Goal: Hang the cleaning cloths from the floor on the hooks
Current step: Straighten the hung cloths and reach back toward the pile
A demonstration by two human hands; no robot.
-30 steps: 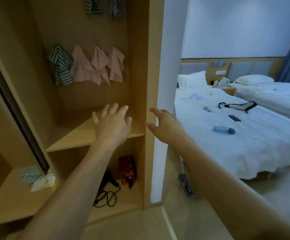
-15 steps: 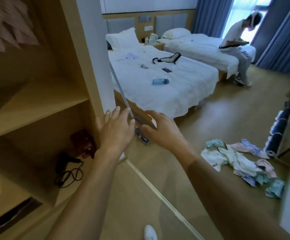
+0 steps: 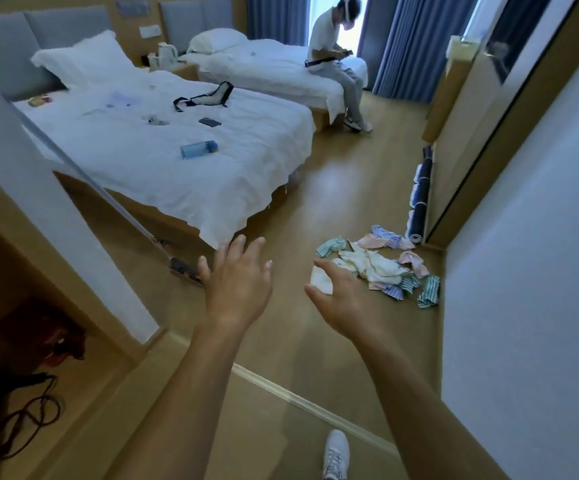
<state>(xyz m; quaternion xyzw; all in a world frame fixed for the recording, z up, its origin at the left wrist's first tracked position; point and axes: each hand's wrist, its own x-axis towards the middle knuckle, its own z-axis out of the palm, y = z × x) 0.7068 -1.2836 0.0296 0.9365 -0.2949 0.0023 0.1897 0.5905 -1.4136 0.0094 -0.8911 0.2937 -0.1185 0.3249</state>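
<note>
A heap of cleaning cloths [image 3: 381, 268], white, pink and green or blue striped, lies on the wooden floor near the right wall. My left hand [image 3: 238, 282] is stretched forward with its fingers spread and holds nothing. My right hand [image 3: 341, 299] is also out in front, fingers relaxed and empty, in line with the near edge of the heap, which lies farther off on the floor. The hooks are out of view.
The open wardrobe [image 3: 39, 306] with a black cable and a red item stands at left. A white bed [image 3: 177, 161] fills the middle left, with a mop head [image 3: 184, 268] at its foot. A person [image 3: 336, 53] sits on the far bed. Rolled dark mats [image 3: 419, 195] lean against the right wall.
My view has swung right from the wardrobe with its hung cloths to the room floor. The heap of cloths has come into view and both hands stay empty and outstretched.
</note>
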